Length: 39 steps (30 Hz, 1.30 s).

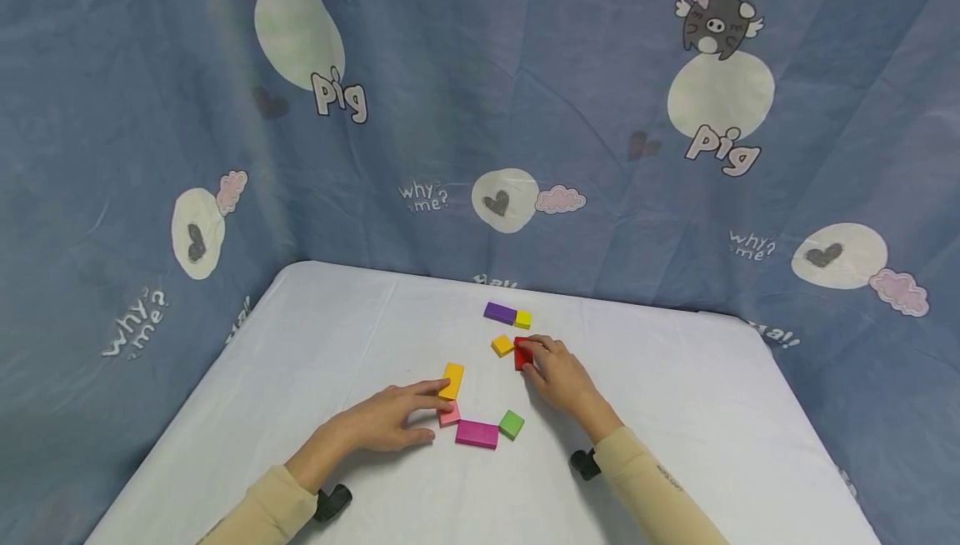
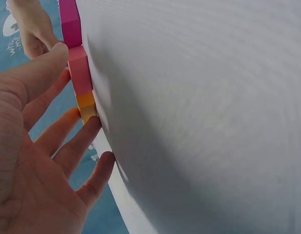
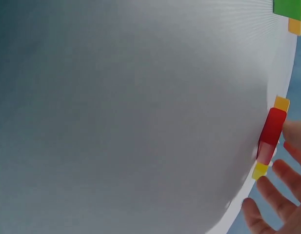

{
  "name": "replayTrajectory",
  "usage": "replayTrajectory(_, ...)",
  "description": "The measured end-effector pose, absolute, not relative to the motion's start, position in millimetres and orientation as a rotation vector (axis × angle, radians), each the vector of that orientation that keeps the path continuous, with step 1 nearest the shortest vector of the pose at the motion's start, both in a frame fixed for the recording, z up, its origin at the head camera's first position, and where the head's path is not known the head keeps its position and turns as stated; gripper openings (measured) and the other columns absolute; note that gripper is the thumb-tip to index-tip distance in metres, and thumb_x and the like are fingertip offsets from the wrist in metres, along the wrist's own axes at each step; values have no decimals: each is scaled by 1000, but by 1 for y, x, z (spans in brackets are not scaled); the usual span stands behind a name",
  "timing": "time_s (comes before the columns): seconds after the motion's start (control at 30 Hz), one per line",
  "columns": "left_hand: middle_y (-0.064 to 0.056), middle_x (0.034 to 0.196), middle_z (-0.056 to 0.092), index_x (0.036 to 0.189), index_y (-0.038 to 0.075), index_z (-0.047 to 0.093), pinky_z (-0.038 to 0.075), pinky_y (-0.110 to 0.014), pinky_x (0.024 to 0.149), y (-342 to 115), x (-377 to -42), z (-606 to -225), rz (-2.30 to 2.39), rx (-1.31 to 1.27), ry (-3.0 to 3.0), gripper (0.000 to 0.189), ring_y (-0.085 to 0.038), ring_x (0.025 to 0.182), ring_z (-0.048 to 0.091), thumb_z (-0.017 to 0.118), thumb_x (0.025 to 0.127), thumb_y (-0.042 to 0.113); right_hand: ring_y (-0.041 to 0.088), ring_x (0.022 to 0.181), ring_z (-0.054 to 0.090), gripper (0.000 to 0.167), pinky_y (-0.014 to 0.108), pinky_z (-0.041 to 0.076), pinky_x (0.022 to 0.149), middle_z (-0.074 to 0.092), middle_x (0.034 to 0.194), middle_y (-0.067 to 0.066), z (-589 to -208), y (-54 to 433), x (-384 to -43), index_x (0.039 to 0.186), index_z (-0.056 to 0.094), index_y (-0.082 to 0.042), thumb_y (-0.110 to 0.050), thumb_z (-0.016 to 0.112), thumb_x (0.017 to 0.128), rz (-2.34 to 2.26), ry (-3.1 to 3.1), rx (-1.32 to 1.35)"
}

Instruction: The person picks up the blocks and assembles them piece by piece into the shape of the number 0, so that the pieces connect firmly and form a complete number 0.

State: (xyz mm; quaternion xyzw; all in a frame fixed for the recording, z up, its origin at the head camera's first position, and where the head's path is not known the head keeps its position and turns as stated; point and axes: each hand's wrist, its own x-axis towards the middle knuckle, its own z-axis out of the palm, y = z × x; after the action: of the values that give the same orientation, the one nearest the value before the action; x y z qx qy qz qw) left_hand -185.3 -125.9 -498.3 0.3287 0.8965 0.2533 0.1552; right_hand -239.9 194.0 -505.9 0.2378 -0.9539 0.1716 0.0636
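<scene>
My left hand reaches in from the left with its fingers spread. Its fingertips lie at an upright-pointing orange block and a small pink block, which meet end to end. In the left wrist view the thumb is beside the pink block. On the other side, my right hand is at a red block, its fingers over the block's right part and extended. The right wrist view has the red block next to the thumb, with the other fingers spread apart.
A magenta block touches the pink one, and a green block stands at its right end. Beside the red block is a small orange block. Farther back, a purple block adjoins a yellow one. A white cloth covers the table.
</scene>
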Motion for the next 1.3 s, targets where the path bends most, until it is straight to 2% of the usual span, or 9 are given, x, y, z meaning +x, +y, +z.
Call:
replayTrajectory(0.1,-3,154,37,136,24,60,31,-55,107,-126,-185,-499,724,945,2573,48,-24,139,36,71,90,29,35,121,51,48,50,44,100,48,142,15,-507,193,-240,139,54,-8,-18,66,94,555,-2926,698)
replayTrajectory(0.2,-3,154,37,136,24,59,32,-55,107,-126,-185,-499,718,952,2578,48,-24,139,36,71,90,29,36,122,51,49,50,43,100,47,143,15,-507,192,-239,139,54,-8,-19,67,94,564,-2950,687)
replayTrajectory(0.63,-4,154,37,137,23,59,32,-55,107,-127,-185,-499,720,971,2578,48,-25,139,37,70,90,29,35,122,50,45,50,42,102,52,136,16,-506,194,-237,134,58,-7,-21,69,92,608,-2930,686)
replayTrajectory(0.93,-4,154,37,136,23,60,32,-55,106,-126,-185,-499,725,969,2575,47,-25,139,37,70,90,29,32,115,54,49,49,46,96,53,128,17,-505,194,-239,139,53,-5,-24,64,96,630,-2969,527)
replayTrajectory(1.17,-3,154,37,136,25,60,32,-54,107,-126,-185,-501,723,955,2579,47,-24,139,37,71,90,29,34,125,48,50,48,39,105,46,143,15,-503,193,-240,140,50,1,-20,62,97,699,-3013,563)
replayTrajectory(1.3,-2,154,37,136,24,60,32,-55,107,-126,-185,-500,713,951,2586,47,-24,139,37,71,90,29,33,123,48,47,47,39,105,48,142,14,-503,193,-241,139,51,1,-19,61,97,721,-3016,573)
